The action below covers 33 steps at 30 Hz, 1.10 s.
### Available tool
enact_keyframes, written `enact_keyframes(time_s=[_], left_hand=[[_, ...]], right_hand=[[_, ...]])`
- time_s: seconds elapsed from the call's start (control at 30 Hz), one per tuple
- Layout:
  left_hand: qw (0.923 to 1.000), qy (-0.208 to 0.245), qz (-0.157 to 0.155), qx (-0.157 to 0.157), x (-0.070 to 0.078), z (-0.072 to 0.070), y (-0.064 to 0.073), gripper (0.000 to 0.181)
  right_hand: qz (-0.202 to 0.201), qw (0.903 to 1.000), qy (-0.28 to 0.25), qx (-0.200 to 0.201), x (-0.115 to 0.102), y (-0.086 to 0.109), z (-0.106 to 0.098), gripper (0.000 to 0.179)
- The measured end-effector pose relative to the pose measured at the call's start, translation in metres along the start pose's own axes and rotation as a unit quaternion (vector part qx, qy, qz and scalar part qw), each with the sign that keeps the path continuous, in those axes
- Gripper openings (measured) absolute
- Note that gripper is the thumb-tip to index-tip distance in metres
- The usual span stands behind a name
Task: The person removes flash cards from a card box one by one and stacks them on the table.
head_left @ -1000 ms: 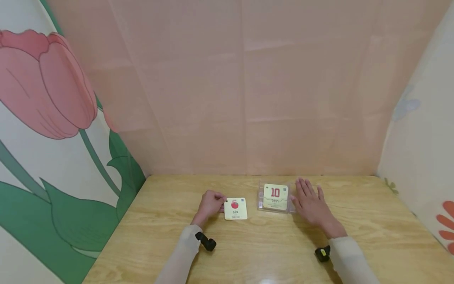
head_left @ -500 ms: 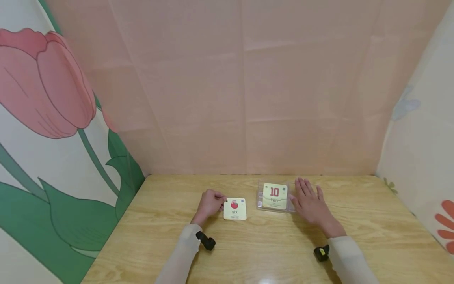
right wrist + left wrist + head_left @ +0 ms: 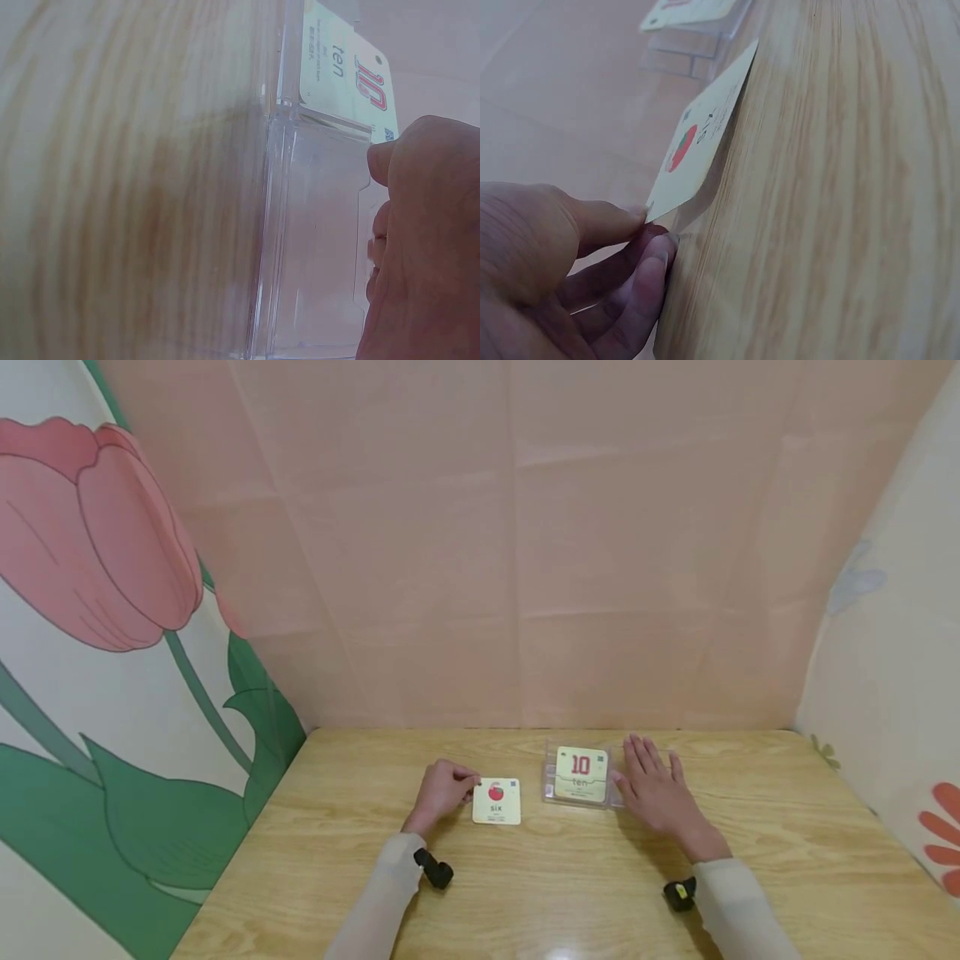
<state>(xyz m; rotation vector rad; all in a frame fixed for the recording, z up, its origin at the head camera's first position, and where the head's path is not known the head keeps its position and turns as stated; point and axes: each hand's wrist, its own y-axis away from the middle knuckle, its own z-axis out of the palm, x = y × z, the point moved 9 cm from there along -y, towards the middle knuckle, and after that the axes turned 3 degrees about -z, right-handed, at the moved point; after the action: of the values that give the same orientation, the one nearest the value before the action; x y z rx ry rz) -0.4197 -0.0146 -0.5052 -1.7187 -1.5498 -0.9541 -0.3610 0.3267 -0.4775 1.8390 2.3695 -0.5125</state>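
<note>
A square cream flashcard [image 3: 497,810] reading "six", with a red picture, is pinched at its far left corner between the thumb and fingers of my left hand [image 3: 444,789]. In the left wrist view the flashcard [image 3: 697,146] tilts slightly, with a shadow on the wood beneath it. To its right stands a clear plastic case [image 3: 550,787] holding a flashcard [image 3: 581,766] marked "10 ten". My right hand [image 3: 663,797] lies palm down, fingers extended, over the right part of the case, as the right wrist view of the clear case [image 3: 315,247] shows.
The wooden table [image 3: 525,893] runs back to a pink cloth wall [image 3: 517,568]. A tulip-painted panel [image 3: 97,543] borders it at left, and a pale panel [image 3: 892,635] at right. Black wrist cameras sit on the left cuff [image 3: 433,868] and right cuff [image 3: 679,894].
</note>
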Motion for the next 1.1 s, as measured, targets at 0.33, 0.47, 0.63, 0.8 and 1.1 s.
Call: enact_keyframes(time_s=[0.33,0.47,0.63,0.8,1.1], left_hand=[[0.9966,-0.061,0.036,0.041,0.008,-0.008,0.001,0.013],[0.9964,-0.06,0.038,0.047,0.005,-0.01,0.0,0.013],[0.9959,-0.053,0.049,0.054,0.009,-0.012,-0.002,0.016],[0.996,-0.044,0.06,0.05,0.019,-0.013,-0.001,0.018],[0.996,-0.036,0.078,0.025,0.029,-0.007,0.0,0.02]], right_hand=[[-0.002,1.0,0.001,0.002,0.003,-0.001,0.0,0.071],[-0.003,1.0,0.003,0.0,0.003,-0.002,0.002,0.071],[-0.01,0.9999,-0.005,0.01,0.004,-0.003,0.003,0.071],[-0.018,0.9997,-0.009,0.016,0.007,-0.004,0.003,0.072],[-0.001,1.0,0.002,-0.007,0.001,-0.001,-0.001,0.072]])
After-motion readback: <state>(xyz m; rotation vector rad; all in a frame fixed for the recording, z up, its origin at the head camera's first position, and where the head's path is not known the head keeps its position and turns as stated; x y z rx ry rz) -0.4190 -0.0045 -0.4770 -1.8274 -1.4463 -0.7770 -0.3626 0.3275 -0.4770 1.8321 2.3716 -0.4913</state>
